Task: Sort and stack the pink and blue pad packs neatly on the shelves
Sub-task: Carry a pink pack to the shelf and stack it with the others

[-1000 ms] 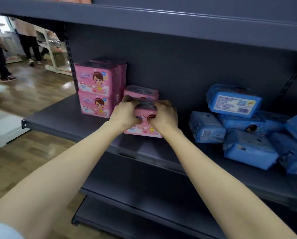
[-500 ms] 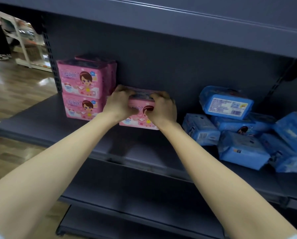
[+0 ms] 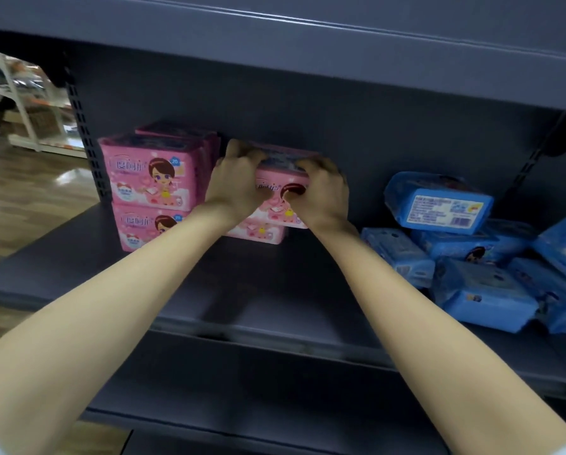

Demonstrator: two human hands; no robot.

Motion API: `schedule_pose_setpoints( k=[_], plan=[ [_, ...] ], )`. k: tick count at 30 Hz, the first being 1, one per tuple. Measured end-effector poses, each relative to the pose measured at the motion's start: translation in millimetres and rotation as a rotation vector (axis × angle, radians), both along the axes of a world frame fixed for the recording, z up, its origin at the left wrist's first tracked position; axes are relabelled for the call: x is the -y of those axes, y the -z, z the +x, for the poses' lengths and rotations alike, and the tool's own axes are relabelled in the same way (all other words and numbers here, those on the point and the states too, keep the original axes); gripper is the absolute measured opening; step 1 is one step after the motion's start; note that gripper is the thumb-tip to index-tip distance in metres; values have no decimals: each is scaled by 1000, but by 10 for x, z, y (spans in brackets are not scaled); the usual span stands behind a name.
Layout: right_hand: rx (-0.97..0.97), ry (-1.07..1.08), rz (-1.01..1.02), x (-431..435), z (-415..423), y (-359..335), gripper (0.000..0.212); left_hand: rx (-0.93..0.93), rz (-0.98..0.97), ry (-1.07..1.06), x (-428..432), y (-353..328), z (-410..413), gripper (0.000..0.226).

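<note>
A dark grey shelf (image 3: 242, 290) is filling the frame, with its upper board crossing the top and a lower board sinking into shadow at the bottom. At right centre a loose heap of blue pad packs (image 3: 472, 274) is lying jumbled and running off the right edge. At left centre a two-high pink stack (image 3: 150, 178) is standing, half hiding more pink packs behind it. In the middle a pink pad pack (image 3: 276, 188) is sitting over a lower pink pack (image 3: 258, 233) that is mostly covered by the wrists, and whether the two are touching is unclear. The left hand (image 3: 234, 182) is gripping the upper pack's left end and the right hand (image 3: 324, 192) its right end, fingers curling over the top edge, with the fingertips blurring into shadow.
</note>
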State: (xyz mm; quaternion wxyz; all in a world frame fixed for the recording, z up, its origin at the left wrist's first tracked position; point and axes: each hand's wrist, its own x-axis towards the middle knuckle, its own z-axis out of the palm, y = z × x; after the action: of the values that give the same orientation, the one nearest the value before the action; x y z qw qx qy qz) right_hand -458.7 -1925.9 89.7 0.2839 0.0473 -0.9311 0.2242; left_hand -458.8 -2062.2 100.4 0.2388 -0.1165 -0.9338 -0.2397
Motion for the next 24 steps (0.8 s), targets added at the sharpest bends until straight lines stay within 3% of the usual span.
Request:
schedule_pose_setpoints(
  k=[16, 24],
  plan=[
    [53, 69, 95, 276, -533, 43, 48, 13, 20, 90, 251, 108, -687, 58],
    [77, 68, 212, 322, -810, 141, 60, -50, -333, -24, 173, 105, -809, 56]
  ],
)
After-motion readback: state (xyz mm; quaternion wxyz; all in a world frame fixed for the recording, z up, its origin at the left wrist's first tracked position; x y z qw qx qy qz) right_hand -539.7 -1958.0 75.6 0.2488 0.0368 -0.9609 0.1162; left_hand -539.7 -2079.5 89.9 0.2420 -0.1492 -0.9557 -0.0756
